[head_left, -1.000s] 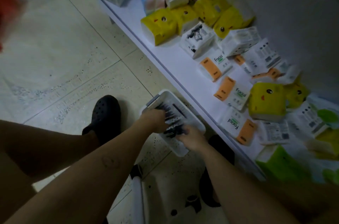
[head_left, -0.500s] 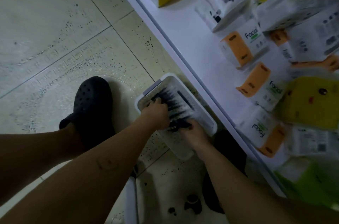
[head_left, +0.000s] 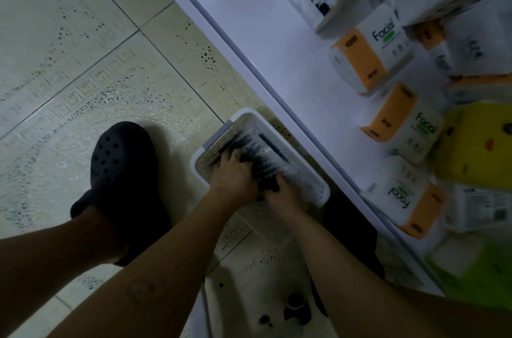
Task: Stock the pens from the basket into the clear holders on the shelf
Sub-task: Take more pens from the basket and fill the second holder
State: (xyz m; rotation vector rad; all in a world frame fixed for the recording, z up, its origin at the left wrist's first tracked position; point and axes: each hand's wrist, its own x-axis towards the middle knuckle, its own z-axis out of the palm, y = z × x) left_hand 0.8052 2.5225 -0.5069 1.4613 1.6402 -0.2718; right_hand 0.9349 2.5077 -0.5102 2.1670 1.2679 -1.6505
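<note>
Pale tiled floor (head_left: 83, 74) beside a low white shelf (head_left: 277, 41), where a person bends over a basket (head_left: 322, 193) of pens (head_left: 257, 148).

On the shelf sit tissue packs (head_left: 371, 58) only (three orange-and-white, two yellow, others blurred); no clear holders are in view. One white basket stands on the floor just beside the shelf edge, one black clog (head_left: 122, 171) near it. Both hands reach in: the right hand (head_left: 282, 195) clasps a dark bunch of pens, while the left hand (head_left: 232, 175) lies over the rest, its grip unclear. The pens are too crowded to count. Lifted loosely, the bunch could shed pens that roll under the shelf.
</note>
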